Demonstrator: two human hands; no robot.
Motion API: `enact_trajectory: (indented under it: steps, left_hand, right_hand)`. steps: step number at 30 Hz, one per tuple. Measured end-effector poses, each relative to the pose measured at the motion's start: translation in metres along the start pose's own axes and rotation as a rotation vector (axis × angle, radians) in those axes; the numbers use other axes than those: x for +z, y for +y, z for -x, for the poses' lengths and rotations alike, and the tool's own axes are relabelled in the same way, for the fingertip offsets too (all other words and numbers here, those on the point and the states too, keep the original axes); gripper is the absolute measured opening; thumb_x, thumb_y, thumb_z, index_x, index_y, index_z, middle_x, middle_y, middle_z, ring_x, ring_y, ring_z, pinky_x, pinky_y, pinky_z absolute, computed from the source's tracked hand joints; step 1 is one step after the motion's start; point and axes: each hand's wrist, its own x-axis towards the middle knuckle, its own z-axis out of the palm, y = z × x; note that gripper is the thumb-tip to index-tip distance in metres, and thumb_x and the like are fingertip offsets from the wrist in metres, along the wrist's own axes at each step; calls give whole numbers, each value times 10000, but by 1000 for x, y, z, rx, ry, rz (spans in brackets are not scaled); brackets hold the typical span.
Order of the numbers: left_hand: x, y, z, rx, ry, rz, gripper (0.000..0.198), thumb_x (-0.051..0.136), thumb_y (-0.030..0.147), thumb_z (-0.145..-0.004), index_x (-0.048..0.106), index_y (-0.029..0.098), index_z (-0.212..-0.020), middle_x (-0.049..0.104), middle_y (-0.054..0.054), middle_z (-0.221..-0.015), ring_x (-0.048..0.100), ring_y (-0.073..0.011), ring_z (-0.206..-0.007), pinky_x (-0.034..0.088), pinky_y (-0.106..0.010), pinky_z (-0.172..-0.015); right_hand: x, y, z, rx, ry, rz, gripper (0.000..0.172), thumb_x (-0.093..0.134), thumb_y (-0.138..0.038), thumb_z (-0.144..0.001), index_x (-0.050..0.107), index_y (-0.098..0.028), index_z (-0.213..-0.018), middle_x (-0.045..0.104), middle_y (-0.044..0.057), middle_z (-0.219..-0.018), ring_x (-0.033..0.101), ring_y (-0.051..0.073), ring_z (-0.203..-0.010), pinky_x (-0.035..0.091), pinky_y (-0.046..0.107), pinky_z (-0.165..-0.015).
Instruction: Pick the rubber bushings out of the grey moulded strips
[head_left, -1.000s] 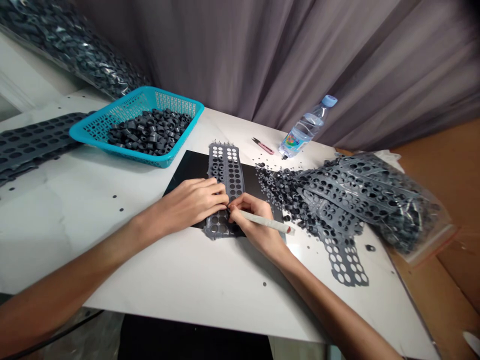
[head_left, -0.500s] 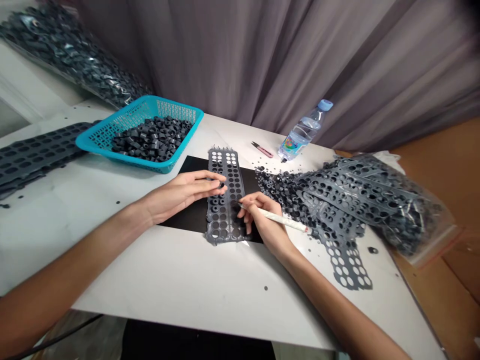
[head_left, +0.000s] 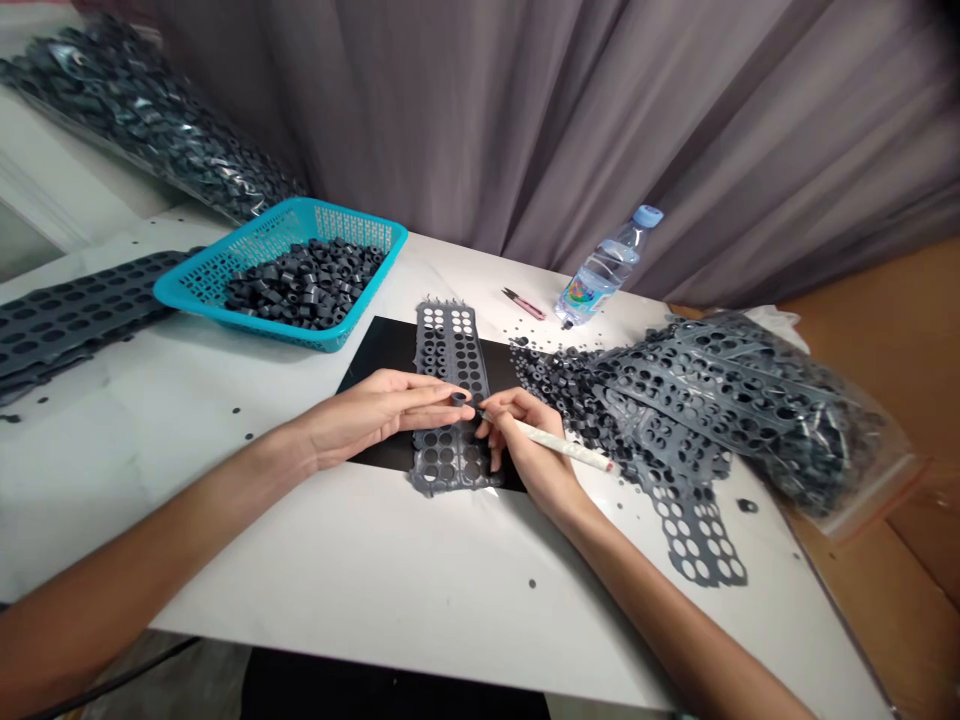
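Note:
Between the fingertips of my left hand [head_left: 386, 412] is a small dark grey rubber ring [head_left: 458, 399]. My right hand [head_left: 529, 435] grips a white pen-like tool [head_left: 564, 443], its dark tip close to the ring; whether they touch I cannot tell. Beneath both hands lies a grey perforated rubber sheet [head_left: 448, 470] with rows of round holes, some still filled with rings. The sheet rests on a black mat [head_left: 375, 352]. My left hand covers the sheet's middle part.
A blue basket [head_left: 326, 338] of rings stands at the back left, a filled plastic bag [head_left: 172, 130] behind it. More perforated sheets [head_left: 82, 310] lie far left. Pink snips [head_left: 525, 303], a water bottle [head_left: 604, 265], loose rings [head_left: 570, 385] and a bag of sheet scraps [head_left: 817, 430] occupy the right.
My left hand has moved right and nearer to me with the ring, meeting the tool's tip. My right hand has barely moved, still gripping the tool.

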Motion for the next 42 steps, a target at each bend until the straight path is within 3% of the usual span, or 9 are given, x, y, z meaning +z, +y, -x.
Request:
enact_trajectory:
  steps: [8, 14, 16, 22, 27, 31, 34, 38, 42]
  left_hand:
    - [4, 5, 4, -8, -53, 16, 254, 667, 274, -1003, 769, 140, -1193, 726, -117, -1339, 641, -250, -1320, 473, -311, -1190]
    - [2, 13, 7, 46, 6, -36, 270, 672, 302, -998, 755, 139, -1196, 740, -126, -1310, 659, -259, -1297, 503, -318, -1163]
    - [-1, 21, 10, 181, 148, -115, 305, 664, 358, -1002, 740, 151, -1212, 761, -118, -1265, 690, -266, -1252, 534, -344, -1133]
    - [-41, 46, 26, 774, 883, -579, 304, 615, 434, -1003, 741, 233, -1193, 781, 14, -1216, 720, -237, -1185, 540, -355, -1065]
    - [-89, 46, 29, 709, 994, -1062, 373, 574, 388, -1032, 656, 234, -1362, 709, -6, -1359, 542, -297, -1397, 359, -451, -1164]
    - [-78, 43, 25, 735, 1045, -1199, 514, 630, 436, -993, 568, 234, -1461, 604, -46, -1493, 352, -356, -1501, 219, -491, -1241]
    - [-51, 40, 24, 725, 855, -1286, 355, 584, 410, -1008, 656, 222, -1301, 671, -55, -1353, 479, -323, -1365, 333, -462, -1151]
    - [-24, 29, 20, 527, 214, -1234, 165, 555, 319, -1007, 689, 225, -1025, 728, -18, -1018, 647, -191, -899, 492, -322, -831]
    - [-18, 19, 16, 433, 13, -1247, 138, 559, 247, -992, 694, 221, -1000, 717, -5, -993, 647, -166, -836, 463, -292, -757]
  right_hand:
    - [0, 1, 1, 0, -25, 13, 183, 640, -373, -968, 635, -192, -941, 671, -9, -745, 548, 102, -520, 484, 202, -451]
    - [2, 0, 5, 10, -36, 102, 162, 622, -353, -962, 637, -196, -925, 683, 6, -765, 554, 113, -564, 477, 200, -466]
    - [2, 0, 7, 11, -29, 154, 108, 614, -302, -939, 648, -200, -937, 688, 4, -772, 557, 116, -572, 472, 200, -470]
    - [3, -1, 10, 10, -10, 242, 98, 592, -267, -917, 660, -200, -941, 670, 1, -769, 565, 128, -602, 445, 206, -482]
    - [8, -10, 13, -10, -32, 215, 109, 639, -293, -920, 679, -193, -901, 680, 6, -800, 552, 114, -634, 405, 201, -513]
    - [16, -12, 12, 30, -136, 110, 104, 638, -285, -922, 676, -190, -908, 653, -5, -757, 551, 105, -588, 408, 190, -472]
    - [20, -8, 9, 55, -184, 70, 122, 631, -307, -936, 660, -189, -927, 646, -3, -740, 603, 125, -589, 467, 199, -464]
    - [22, -2, 5, 52, -189, 57, 112, 651, -296, -925, 654, -184, -913, 669, 9, -775, 649, 131, -619, 494, 197, -482]
    - [22, -1, 5, 41, -191, 69, 113, 656, -292, -931, 660, -178, -930, 677, 11, -780, 652, 125, -617, 482, 184, -472]
